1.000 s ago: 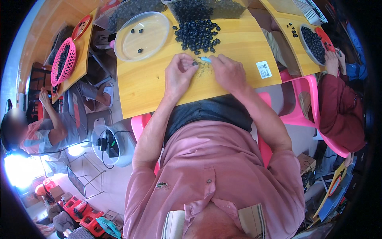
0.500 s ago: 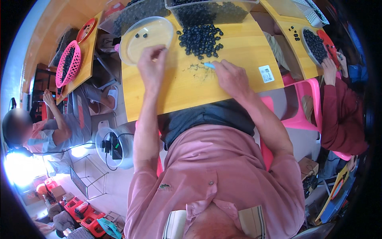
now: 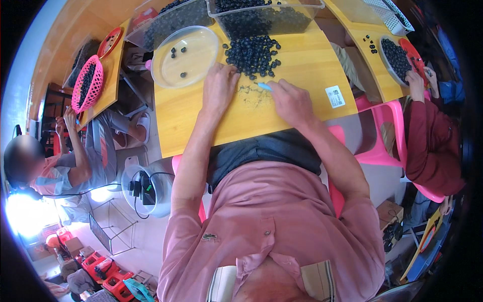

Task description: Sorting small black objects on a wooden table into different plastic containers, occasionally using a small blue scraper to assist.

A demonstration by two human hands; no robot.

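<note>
My left hand (image 3: 220,86) rests at the lower left edge of a heap of small dark round balls (image 3: 254,54). Its fingers are drawn together by the heap, and whatever they hold is hidden. My right hand (image 3: 293,103) is closed around a slim light-blue tool (image 3: 264,86), its tip pointing left, just below the heap. Dark shavings (image 3: 251,95) lie scattered under the tool. To the left stands a round clear shallow bowl (image 3: 166,75) with several dark balls in it.
Two clear bins (image 3: 176,31) (image 3: 266,22) of dark balls line the table's far side. A white label (image 3: 335,96) lies at right. A person at left sits by a pink basket (image 3: 95,90); a maroon-sleeved person works at right beside a bowl (image 3: 395,60) and red plate (image 3: 413,53).
My left hand has moved right, from the clear bowl to the heap's edge. More dark balls lie in the bowl. My right hand, still on the blue tool, has barely shifted.
</note>
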